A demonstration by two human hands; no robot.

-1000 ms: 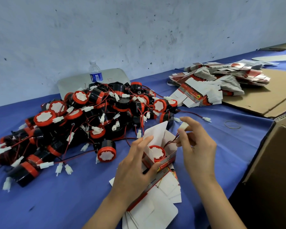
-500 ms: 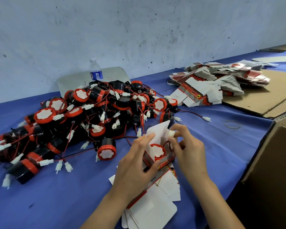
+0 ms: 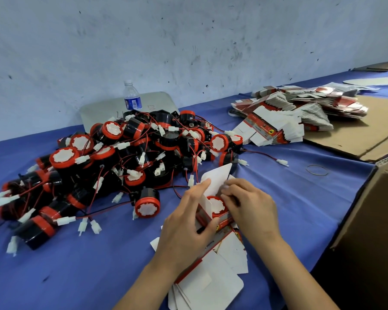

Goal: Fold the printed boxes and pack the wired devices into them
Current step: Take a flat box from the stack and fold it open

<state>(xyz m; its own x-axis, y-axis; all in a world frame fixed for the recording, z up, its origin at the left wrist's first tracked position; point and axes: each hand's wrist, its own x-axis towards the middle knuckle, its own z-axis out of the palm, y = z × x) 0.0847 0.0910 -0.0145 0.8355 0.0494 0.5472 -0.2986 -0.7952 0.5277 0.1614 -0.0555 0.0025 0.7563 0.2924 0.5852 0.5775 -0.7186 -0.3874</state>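
A small printed box [image 3: 213, 186] stands open in front of me, its white flap raised, with a red and black wired device [image 3: 216, 204] sitting inside. My left hand [image 3: 188, 224] grips the box from the left, thumb on its front edge. My right hand [image 3: 251, 206] is curled over the box's right side, fingertips pressing down at the device's rim; its wire and plug are hidden under the fingers. A big heap of wired devices [image 3: 121, 166] lies to the left. Flat printed boxes [image 3: 213, 280] are stacked under my wrists.
More flat printed boxes [image 3: 289, 115] are piled at the back right on cardboard sheets [image 3: 354, 139]. A brown carton [image 3: 372, 231] stands at the right edge. A water bottle [image 3: 132, 97] stands by the wall. A rubber band [image 3: 317, 170] lies on the blue cloth.
My right hand has come down from holding the white plug above the box and now presses into the box beside the device. The left hand stays on the box.
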